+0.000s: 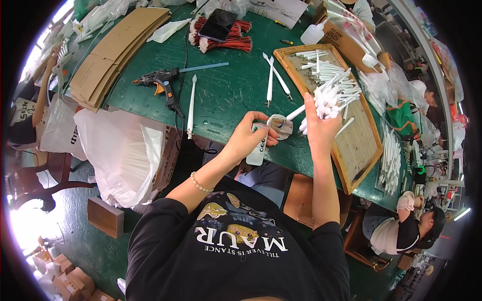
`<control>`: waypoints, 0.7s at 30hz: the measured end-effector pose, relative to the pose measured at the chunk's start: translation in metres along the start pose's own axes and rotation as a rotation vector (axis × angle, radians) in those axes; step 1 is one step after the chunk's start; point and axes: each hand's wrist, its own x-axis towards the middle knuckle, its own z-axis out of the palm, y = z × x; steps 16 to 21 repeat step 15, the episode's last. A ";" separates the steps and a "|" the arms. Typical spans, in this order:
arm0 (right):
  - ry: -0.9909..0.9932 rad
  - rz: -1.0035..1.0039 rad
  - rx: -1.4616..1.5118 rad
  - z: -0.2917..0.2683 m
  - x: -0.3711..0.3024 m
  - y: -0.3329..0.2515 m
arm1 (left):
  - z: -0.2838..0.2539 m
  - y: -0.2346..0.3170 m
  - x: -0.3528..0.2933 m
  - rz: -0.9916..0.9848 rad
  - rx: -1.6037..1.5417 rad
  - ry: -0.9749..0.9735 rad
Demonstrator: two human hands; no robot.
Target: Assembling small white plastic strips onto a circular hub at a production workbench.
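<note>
left hand (249,134): mid-frame at table edge, fingers closed round a small disc (281,125), white remote (256,152) under the palm
right hand (320,123): right of it, gripping a bundle of white sticks (329,98)
risk: bundle looks overfull; sticks may slip into tray (354,173)
risk: remote overhangs the edge, may drop

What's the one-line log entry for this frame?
left hand: on white remote, by small disc | right hand: holds bundle of white sticks | wooden tray: more sticks | glue gun: idle on table

One glue gun (161,82), one phone (217,24), one wooden tray (360,165). Three loose white sticks (191,104) lie on the worktop (226,95). One white squeeze bottle (312,34).
</note>
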 end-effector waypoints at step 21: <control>-0.013 0.017 -0.006 0.000 0.000 -0.003 | -0.001 -0.001 -0.001 -0.014 -0.010 -0.006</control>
